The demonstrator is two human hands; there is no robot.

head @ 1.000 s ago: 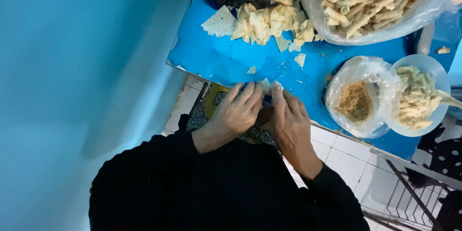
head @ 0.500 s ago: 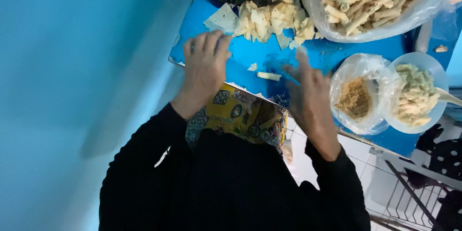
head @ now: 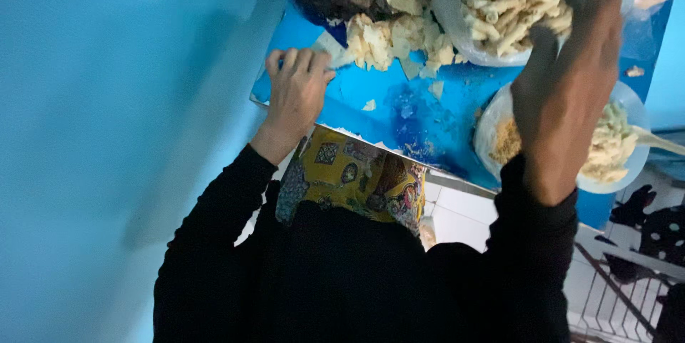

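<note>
While right hand (head: 571,64) hovers, grip spread, over clear bag (head: 457,22) of pale rolls (head: 506,0) (piled high), left hand (head: 296,93) flat, white bowl (head: 628,172) of filling

so the whole left side is just a flat blue wall (head: 107,100), plain and smooth, with a soft darker shadow slanting across the lower part; the light is cool and bluish, everything picks up that tint; the work surface is a bright blue table (head: 399,111), its near edge running at a slant; below that edge there's a white tiled floor (head: 460,214) with dark grout lines; down in the right corner a white wire rack (head: 614,300); next to it some dark cloth with white polka dots (head: 660,232)
</note>
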